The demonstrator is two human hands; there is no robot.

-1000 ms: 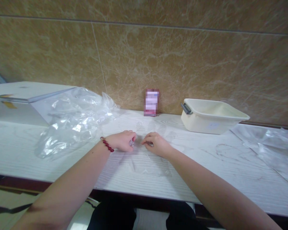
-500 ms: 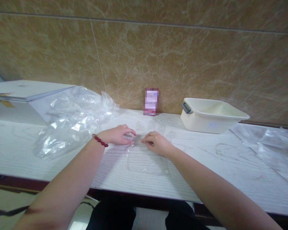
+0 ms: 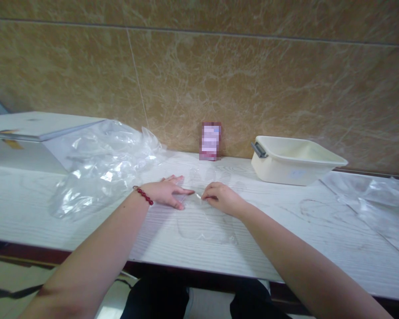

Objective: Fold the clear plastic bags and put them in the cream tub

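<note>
A clear plastic bag (image 3: 206,228) lies flat on the white wood-grain table (image 3: 279,230), its outline faint. My left hand (image 3: 169,192), with a dark red bead bracelet (image 3: 144,196) at the wrist, rests on the left side of the plastic. Its fingers are spread, and one points at the middle of the bag. Opposite it, the fingertips of my right hand (image 3: 221,198) are pinched together on a shiny fold of the plastic. A small gap separates the two hands.
Crumpled clear plastic (image 3: 103,170) lies at the left by a white box (image 3: 26,153). A cream tub (image 3: 282,170) with a grey handle stands at the right, near more plastic film (image 3: 379,204). A blurred, phone-like thing (image 3: 210,141) leans on the marble wall.
My left hand's fingers have gone from curled to spread and flatter, with one reaching toward the right hand. My right hand has shifted slightly right, still pinched.
</note>
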